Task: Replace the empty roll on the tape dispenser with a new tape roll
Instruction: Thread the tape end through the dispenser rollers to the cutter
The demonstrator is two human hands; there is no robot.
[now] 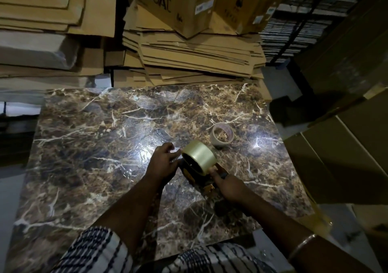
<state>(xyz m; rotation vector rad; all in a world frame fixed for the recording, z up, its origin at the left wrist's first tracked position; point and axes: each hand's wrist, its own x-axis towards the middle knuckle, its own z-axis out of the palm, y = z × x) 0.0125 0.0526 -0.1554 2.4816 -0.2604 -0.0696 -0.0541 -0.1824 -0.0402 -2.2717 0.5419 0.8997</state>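
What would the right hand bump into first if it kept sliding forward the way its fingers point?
Probably the new tape roll on the dispenser: the right hand's fingers already reach its near edge. Depth is hard to judge.

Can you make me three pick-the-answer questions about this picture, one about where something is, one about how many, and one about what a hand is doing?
1. Where does the empty roll lie?
A. On the marble table, beyond the dispenser
B. On the cardboard stack
C. In the left hand

2. How many rolls can be seen?
A. One
B. Two
C. Four

3. What is the right hand doing?
A. Hanging free off the table
B. Lying flat on the table
C. Gripping the tape dispenser

Answers:
1. A, since the bare core sits on the table by itself, just past the hands.
2. B, since there is the empty core plus the new tape roll on the dispenser.
3. C, since its fingers curl around the dispenser's handle while the left hand touches the new roll's side.
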